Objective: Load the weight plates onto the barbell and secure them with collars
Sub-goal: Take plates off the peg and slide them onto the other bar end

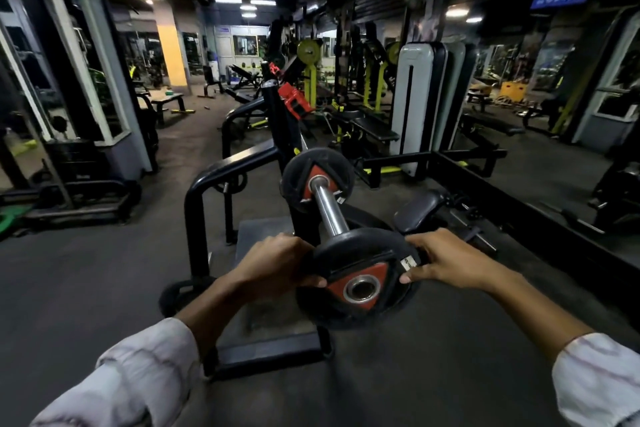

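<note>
Nearest the camera, two pale sleeves are reaching forward, and both hands are gripping a black weight plate with a red triangular hub. The left hand is wrapping its fingers around the plate's left rim, while the right hand is clamping the right rim, thumb on the face. Just beyond, the barbell sleeve is pointing toward the plate. Farther along, a second plate is sitting on the bar.

held plate before sleeve, loaded plate behind
</note>
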